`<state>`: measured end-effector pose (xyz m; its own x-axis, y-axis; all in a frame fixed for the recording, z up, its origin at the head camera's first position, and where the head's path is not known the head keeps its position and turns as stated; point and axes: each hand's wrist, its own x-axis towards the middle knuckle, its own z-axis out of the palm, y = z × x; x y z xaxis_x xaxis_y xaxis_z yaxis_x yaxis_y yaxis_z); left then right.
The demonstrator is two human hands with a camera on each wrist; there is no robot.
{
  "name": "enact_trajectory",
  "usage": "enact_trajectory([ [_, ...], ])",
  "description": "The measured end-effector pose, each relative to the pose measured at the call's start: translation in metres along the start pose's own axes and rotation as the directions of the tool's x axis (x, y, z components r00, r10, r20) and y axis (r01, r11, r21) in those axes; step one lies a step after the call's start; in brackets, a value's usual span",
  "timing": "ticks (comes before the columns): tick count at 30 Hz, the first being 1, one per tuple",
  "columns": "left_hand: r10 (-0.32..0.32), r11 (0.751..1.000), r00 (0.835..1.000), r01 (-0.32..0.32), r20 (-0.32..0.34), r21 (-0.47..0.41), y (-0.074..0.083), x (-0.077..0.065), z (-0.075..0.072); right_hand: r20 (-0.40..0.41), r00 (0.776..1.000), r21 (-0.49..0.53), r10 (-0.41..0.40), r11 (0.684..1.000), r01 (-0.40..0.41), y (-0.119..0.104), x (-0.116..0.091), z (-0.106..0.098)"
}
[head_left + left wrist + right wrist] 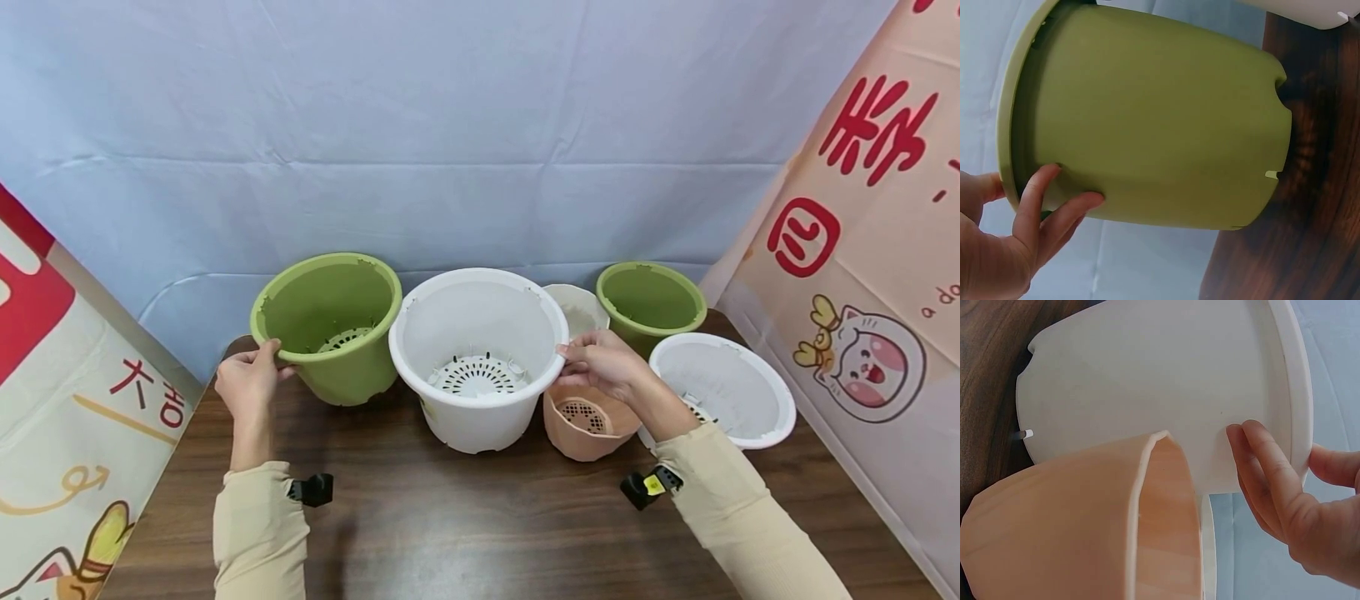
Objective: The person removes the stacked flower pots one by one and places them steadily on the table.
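Note:
A large green flowerpot [337, 367] stands at the left of the table, tilted a little. My left hand [251, 379] pinches its rim, thumb on the lip and fingers against the outer wall, as the left wrist view shows with the green wall [1160, 119]. Right beside it is a large white flowerpot [480, 421] with a slotted bottom. The right hand [603, 367] pinches the right side of its rim; in the right wrist view the fingers [1266, 456] lie under the lip on the white wall [1147, 381].
Close under my right hand stands a small peach flowerpot [573, 442], with a cream pot [573, 300] behind it. A smaller green pot [652, 300] and another white pot [727, 383] stand at the right. The wooden table [465, 525] meets a pale cloth [420, 125] at the back.

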<state>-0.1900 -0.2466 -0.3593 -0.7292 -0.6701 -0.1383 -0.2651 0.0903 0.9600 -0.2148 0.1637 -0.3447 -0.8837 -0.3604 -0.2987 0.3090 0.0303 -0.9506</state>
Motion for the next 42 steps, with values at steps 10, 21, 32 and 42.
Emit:
enact_trajectory([
  [10, -0.045, 0.995, 0.999, 0.046, 0.004, -0.084, -0.005, 0.006, 0.002, 0.003, 1.0, 0.025, -0.011, 1.0, 0.011, 0.003, 0.001, -0.001],
  [21, -0.043, 0.999, 0.999, 0.044, 0.015, -0.027, -0.016, 0.008, 0.007, 0.008, 1.0, 0.024, -0.016, 1.0, 0.016, 0.003, 0.0, -0.002],
  [32, -0.052, 0.996, 0.997, 0.056, 0.065, -0.071, -0.021, 0.012, 0.01, 0.005, 1.0, 0.018, -0.007, 1.0, 0.007, 0.001, 0.001, -0.001],
  [42, -0.068, 0.995, 0.989, 0.077, 0.133, -0.067, -0.024, 0.014, 0.011, 0.002, 1.0, 0.012, 0.001, 1.0, -0.002, 0.002, 0.001, -0.001],
])
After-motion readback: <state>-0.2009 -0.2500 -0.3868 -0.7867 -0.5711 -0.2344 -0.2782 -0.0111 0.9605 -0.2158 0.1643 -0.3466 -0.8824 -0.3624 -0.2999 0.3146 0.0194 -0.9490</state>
